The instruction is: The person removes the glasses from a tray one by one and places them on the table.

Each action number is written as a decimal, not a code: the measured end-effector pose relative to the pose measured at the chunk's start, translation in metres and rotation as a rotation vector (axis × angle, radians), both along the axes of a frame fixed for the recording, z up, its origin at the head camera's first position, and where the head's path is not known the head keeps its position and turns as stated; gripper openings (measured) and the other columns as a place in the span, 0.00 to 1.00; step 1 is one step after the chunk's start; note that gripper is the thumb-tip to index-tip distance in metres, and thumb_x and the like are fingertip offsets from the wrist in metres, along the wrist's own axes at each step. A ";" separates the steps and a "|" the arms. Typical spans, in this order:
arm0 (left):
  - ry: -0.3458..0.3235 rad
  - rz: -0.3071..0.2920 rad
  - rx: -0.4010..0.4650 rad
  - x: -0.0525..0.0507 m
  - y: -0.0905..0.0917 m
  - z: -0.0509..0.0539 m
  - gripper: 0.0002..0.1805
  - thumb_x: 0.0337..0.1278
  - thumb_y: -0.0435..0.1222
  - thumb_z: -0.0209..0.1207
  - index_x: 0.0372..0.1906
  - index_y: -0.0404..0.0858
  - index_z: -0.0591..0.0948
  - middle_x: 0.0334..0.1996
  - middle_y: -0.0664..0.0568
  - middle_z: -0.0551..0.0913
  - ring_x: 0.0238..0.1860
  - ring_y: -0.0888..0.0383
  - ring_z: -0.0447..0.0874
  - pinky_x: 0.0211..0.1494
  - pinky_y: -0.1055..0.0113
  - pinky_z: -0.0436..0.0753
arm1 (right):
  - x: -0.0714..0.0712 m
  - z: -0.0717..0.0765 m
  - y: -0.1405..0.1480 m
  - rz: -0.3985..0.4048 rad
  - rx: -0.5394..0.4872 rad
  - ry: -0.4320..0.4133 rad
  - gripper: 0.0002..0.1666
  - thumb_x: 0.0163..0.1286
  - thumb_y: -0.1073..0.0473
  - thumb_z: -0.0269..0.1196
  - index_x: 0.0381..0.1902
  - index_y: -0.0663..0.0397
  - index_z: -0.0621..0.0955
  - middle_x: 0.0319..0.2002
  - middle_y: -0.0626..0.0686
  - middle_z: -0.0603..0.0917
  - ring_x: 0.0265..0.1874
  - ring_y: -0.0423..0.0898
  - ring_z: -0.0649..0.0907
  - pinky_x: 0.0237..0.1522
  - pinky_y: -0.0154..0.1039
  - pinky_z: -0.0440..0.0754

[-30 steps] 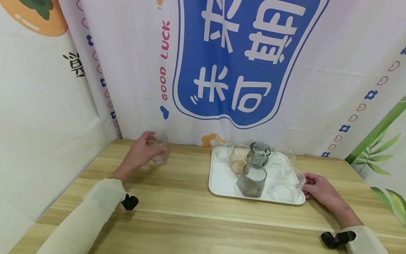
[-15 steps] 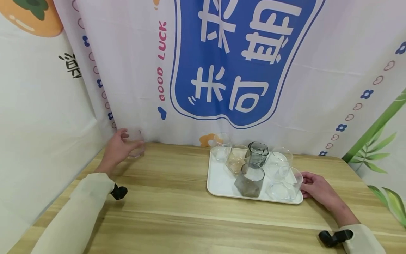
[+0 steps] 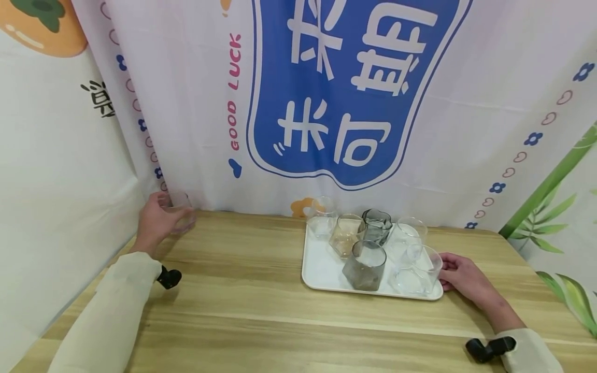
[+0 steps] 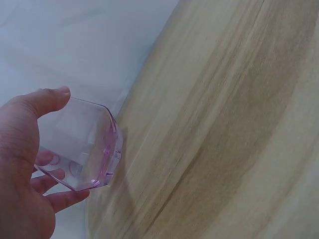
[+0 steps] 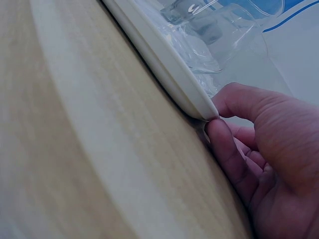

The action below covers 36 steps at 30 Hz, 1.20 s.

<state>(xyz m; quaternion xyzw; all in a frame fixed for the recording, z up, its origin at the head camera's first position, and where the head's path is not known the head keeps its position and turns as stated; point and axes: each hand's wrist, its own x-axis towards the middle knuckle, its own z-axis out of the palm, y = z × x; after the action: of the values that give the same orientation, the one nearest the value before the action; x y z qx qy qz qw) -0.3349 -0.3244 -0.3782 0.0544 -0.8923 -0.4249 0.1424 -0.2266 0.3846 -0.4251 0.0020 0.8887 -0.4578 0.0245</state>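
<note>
Shifting steadily leftward in the head view, the left hand [image 3: 157, 220] has taken the pink-tinted glass [image 3: 180, 201] out to the far left end of the wooden table [image 3: 224, 295], close by the hanging cloth [image 3: 200, 114], well apart from the white tray [image 3: 322, 277]. Over on the other side, little changes: the right hand [image 3: 468, 282] stays at the tray's near right corner, and the grey glass [image 3: 366, 269], amber glass [image 3: 345, 241], dark glass [image 3: 377, 228] and several clear glasses hold their places on it. So one glass is now clearly parted from the group, which looks like real headway in sorting out where each one stands.

Across to the left wrist view: thumb on one side, fingers on the other, the hand grips the glass, which shows its thick base towards the wood. Whether that base touches down, these pictures do not settle.

And the right wrist view: thumb and forefinger pinch the tray's corner rim, a grip that probably steadies it, with clear glassware just behind.
</note>
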 end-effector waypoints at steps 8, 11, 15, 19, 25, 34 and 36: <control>0.014 -0.004 -0.022 0.001 -0.002 -0.003 0.58 0.62 0.57 0.67 0.79 0.26 0.51 0.71 0.24 0.62 0.70 0.28 0.61 0.70 0.36 0.63 | 0.000 0.001 -0.002 -0.003 0.004 -0.002 0.32 0.76 0.62 0.62 0.67 0.80 0.67 0.44 0.61 0.84 0.33 0.48 0.83 0.33 0.39 0.86; 0.021 -0.008 -0.036 0.003 -0.003 -0.005 0.57 0.64 0.56 0.66 0.79 0.27 0.49 0.71 0.23 0.62 0.70 0.27 0.61 0.69 0.34 0.64 | 0.000 0.001 -0.003 -0.004 0.017 0.005 0.31 0.75 0.63 0.62 0.67 0.80 0.67 0.43 0.60 0.83 0.33 0.47 0.83 0.32 0.38 0.86; 0.023 -0.018 -0.045 0.003 -0.004 -0.007 0.57 0.64 0.56 0.65 0.79 0.26 0.48 0.71 0.22 0.61 0.69 0.26 0.61 0.67 0.33 0.64 | 0.001 0.002 -0.003 0.001 0.035 0.018 0.31 0.74 0.64 0.62 0.66 0.80 0.68 0.43 0.60 0.83 0.32 0.47 0.83 0.32 0.38 0.86; 0.017 -0.034 -0.039 0.002 -0.003 -0.008 0.57 0.65 0.55 0.65 0.79 0.26 0.46 0.71 0.21 0.59 0.69 0.25 0.60 0.67 0.32 0.64 | 0.001 0.001 -0.002 0.008 0.033 0.023 0.31 0.73 0.65 0.63 0.66 0.80 0.68 0.45 0.62 0.84 0.32 0.46 0.84 0.32 0.38 0.86; 0.011 -0.039 -0.003 0.004 0.001 -0.010 0.59 0.65 0.54 0.66 0.80 0.28 0.43 0.71 0.20 0.58 0.69 0.25 0.59 0.68 0.32 0.64 | 0.001 0.001 -0.001 0.010 0.053 0.027 0.32 0.74 0.62 0.64 0.66 0.79 0.69 0.43 0.60 0.82 0.32 0.46 0.83 0.32 0.38 0.86; -0.011 -0.035 -0.004 0.004 0.006 -0.009 0.60 0.67 0.52 0.64 0.80 0.27 0.35 0.74 0.18 0.48 0.72 0.22 0.52 0.70 0.31 0.60 | 0.001 0.001 -0.001 0.014 0.017 0.011 0.30 0.74 0.65 0.62 0.66 0.80 0.68 0.43 0.60 0.84 0.33 0.48 0.83 0.33 0.39 0.86; 0.001 -0.027 -0.019 0.004 0.007 -0.008 0.60 0.67 0.51 0.64 0.80 0.27 0.36 0.74 0.19 0.45 0.73 0.22 0.50 0.70 0.31 0.58 | 0.001 0.002 -0.001 0.015 0.015 0.013 0.30 0.74 0.65 0.63 0.66 0.79 0.68 0.41 0.59 0.83 0.33 0.48 0.83 0.33 0.39 0.86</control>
<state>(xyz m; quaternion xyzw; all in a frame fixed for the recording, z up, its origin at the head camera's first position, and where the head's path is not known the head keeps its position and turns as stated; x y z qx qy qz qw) -0.3310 -0.3170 -0.3865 0.0409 -0.8968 -0.4184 0.1378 -0.2258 0.3837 -0.4235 -0.0072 0.8922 -0.4510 0.0222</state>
